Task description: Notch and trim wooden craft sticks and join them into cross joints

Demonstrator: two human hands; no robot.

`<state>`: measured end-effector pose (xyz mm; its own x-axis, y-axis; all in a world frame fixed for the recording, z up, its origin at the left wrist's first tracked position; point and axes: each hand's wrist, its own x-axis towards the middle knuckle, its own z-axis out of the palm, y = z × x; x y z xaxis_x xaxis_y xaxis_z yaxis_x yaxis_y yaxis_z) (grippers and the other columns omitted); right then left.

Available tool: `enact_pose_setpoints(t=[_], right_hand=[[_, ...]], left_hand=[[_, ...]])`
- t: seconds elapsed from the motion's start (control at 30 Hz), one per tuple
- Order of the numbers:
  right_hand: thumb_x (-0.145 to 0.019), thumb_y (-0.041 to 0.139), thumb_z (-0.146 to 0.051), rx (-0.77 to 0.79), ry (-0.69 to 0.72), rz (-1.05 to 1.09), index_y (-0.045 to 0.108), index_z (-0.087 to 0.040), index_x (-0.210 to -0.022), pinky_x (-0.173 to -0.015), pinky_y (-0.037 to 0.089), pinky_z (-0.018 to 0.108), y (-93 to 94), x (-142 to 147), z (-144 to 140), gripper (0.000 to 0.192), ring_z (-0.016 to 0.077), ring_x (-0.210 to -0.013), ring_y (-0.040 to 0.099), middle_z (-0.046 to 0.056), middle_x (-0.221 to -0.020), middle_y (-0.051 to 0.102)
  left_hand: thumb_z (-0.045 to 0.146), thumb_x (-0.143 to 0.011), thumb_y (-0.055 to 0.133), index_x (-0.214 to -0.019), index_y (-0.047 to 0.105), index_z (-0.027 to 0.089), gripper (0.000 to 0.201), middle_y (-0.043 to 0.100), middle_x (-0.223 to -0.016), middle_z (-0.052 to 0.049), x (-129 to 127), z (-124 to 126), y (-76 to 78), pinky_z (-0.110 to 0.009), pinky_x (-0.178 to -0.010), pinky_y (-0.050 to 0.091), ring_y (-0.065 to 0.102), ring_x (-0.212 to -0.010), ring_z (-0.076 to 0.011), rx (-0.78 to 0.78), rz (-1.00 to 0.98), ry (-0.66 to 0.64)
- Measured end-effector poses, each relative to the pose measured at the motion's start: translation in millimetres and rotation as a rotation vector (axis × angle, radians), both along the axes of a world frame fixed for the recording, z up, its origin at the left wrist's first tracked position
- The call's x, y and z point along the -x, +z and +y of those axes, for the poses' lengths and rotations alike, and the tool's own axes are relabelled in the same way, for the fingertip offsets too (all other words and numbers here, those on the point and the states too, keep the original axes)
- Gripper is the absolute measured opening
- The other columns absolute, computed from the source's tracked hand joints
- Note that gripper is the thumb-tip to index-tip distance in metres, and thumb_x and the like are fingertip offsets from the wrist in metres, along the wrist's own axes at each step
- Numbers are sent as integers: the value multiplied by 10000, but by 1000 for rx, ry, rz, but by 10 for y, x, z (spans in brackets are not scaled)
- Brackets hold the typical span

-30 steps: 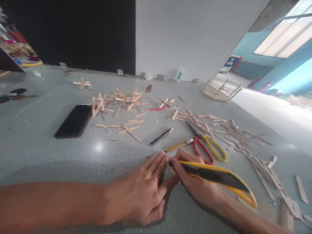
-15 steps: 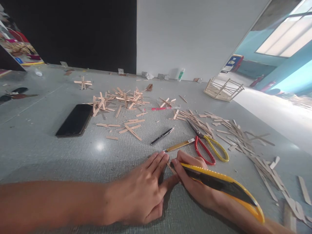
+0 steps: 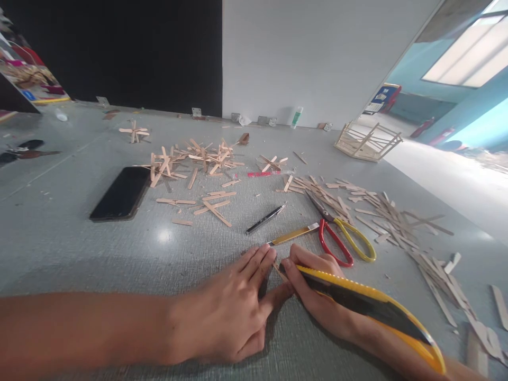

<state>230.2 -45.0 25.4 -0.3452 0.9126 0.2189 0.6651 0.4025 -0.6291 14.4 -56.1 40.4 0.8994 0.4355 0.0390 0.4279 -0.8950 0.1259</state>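
My left hand (image 3: 234, 307) lies on the table, its fingers and thumb pressing a thin wooden stick (image 3: 279, 271) down; most of the stick is hidden under the fingers. In my right hand (image 3: 317, 286) is a yellow and black utility knife (image 3: 369, 304), gripped near its front end. The knife's tip is at the stick, close to my left thumb, and its blade is hard to make out. Just beyond the fingers lie a slim yellow tool (image 3: 293, 234) with a pale end, a black pen (image 3: 265, 219) and scissors (image 3: 337, 233) with red and yellow handles.
Loose wooden sticks (image 3: 397, 227) spread along the right side. More sticks, some joined into crosses (image 3: 210, 157), lie at the centre back. A black phone (image 3: 121, 193) rests at left. A wooden stick frame (image 3: 367, 142) and a glue tube (image 3: 296, 117) stand near the back panel.
The utility knife's rear end has swung slightly right and down. Both hands stay almost in place, and the view has shifted a little.
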Motion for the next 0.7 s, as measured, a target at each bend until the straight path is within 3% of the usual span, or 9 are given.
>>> enact_pose_setpoints(t=[0.2,0.43,0.7], right_hand=[[-1041,422,-354,25,25,3,342,-259,-661,-475,339,270,38,6,-12,399,114,-441,407,-78,-537,387],[-1044,411,-400,112,-13,-27,397,-258,-659,-546,408,322,19,-48,-29,411,141,-494,457,-52,-567,473],[-1045,449,-467,168,-49,47,448,-252,-664,-544,410,324,-27,-66,-15,438,149,-536,467,-45,-582,501]], left_hand=[[325,-995,546,-1545,387,10,654,327,-1613,-307,16,1,-18,-483,-1272,196,289,-1526,-409,-23,-36,7],[325,-1007,517,-1563,343,-6,670,322,-1577,-376,-2,17,-15,-508,-1253,250,257,-1515,-446,-26,-16,-3],[327,-1003,529,-1552,351,-30,679,328,-1569,-375,6,-5,-44,-507,-1253,254,261,-1510,-449,-33,-33,-7]])
